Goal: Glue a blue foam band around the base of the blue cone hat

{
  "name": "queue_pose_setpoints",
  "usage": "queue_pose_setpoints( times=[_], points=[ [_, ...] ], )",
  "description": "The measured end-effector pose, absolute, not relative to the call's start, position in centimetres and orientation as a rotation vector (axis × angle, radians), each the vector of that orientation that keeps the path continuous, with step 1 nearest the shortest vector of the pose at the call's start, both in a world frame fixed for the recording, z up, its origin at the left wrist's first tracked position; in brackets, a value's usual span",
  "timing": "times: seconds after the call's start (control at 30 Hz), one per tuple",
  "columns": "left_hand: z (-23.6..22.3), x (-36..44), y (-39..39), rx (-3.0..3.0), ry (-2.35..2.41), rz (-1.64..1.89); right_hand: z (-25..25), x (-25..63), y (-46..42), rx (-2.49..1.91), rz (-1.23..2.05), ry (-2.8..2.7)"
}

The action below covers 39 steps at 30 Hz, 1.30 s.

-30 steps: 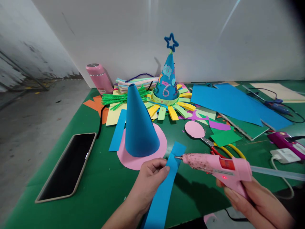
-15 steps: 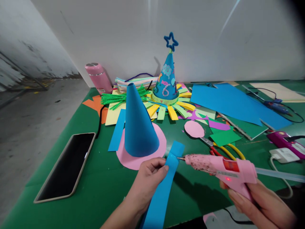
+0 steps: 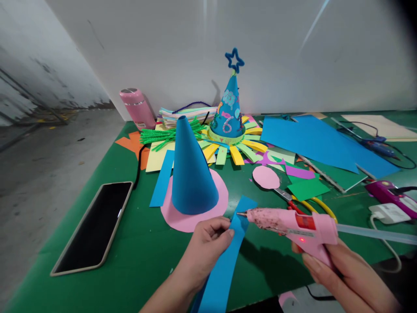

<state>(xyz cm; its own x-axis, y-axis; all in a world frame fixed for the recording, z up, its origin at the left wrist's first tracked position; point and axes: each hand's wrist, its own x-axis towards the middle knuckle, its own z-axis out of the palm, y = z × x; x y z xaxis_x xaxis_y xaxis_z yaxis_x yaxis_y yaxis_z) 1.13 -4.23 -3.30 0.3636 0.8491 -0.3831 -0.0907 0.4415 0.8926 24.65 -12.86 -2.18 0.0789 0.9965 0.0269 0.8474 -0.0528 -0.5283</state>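
Between the thumb and fingers of my left hand (image 3: 210,245) is a long blue paper strip (image 3: 224,267), its far end slanting up to the right. My right hand (image 3: 345,271) grips the handle of a pink glue gun (image 3: 293,224), whose small red light is lit. The metal nozzle is over the strip's far end; whether it touches I cannot tell. A clear glue stick (image 3: 374,234) sticks out of the gun's back. Just beyond my left hand, a blue paper cone (image 3: 192,174) stands on a pink paper disc (image 3: 176,219).
A decorated party hat (image 3: 227,115) with a star on top stands at the back. At left lie a phone (image 3: 94,228) and a pink bottle (image 3: 138,108). Scissors (image 3: 286,198), partly under a pink paper circle (image 3: 266,177), lie right of the cone. Blue sheets (image 3: 312,139) spread behind.
The glue gun has shifted left, its nozzle moving across the strip's far end. My left hand and the strip have moved slightly right. The view has shifted slightly.
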Motion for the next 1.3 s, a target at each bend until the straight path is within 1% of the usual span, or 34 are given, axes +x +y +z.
queue_pose_setpoints(
  times=[0.37,0.7,1.0,1.3],
  points=[
    [-3.1,1.2,-4.1,0.902,1.049,0.759,-2.3,24.2,-13.3,-1.945,0.403,-1.789],
    [-3.3,1.1,-3.9,0.883,1.057,0.749,-2.9,26.2,-13.4,-1.942,0.435,-1.772],
    [-3.2,1.5,-4.2,0.902,1.052,0.728,-2.3,24.3,-13.1,-1.939,0.402,-1.803],
    [-3.5,1.2,-4.1,0.913,1.070,0.767,-3.1,26.9,-13.7,-1.954,0.389,-1.770]
  ],
)
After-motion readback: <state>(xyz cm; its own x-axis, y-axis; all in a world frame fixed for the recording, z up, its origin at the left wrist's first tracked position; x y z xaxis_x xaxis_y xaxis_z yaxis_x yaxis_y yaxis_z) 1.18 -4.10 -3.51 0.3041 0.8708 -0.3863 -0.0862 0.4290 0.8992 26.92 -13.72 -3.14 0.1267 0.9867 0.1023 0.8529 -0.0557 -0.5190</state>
